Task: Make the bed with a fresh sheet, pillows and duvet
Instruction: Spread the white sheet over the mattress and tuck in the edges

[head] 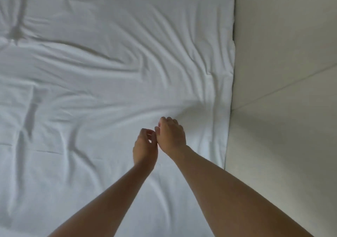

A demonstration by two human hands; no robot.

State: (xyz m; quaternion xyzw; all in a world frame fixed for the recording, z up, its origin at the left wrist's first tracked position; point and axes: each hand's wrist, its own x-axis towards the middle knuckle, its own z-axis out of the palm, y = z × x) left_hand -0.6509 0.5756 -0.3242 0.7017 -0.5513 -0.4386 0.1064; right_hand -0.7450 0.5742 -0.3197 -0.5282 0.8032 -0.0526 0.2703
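Sheet (pixel 102 68) lies rumpled across the bed; your left hand (pixel 145 146) and right hand (pixel 171 136), fingers curled near its 3 o'clock edge, seem empty. Tugging unevenly could deepen creases.

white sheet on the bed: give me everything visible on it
The white sheet looks like plain, thin woven fabric spread flat across the bed, filling most of the view. It is heavily wrinkled, with long creases fanning toward the left and a pinched fold at the upper left. Its right edge runs straight down beside the pale floor. Both forearms reach over it; the left hand and right hand sit close together with curled fingers near the right edge. Whether they pinch the fabric cannot be told.
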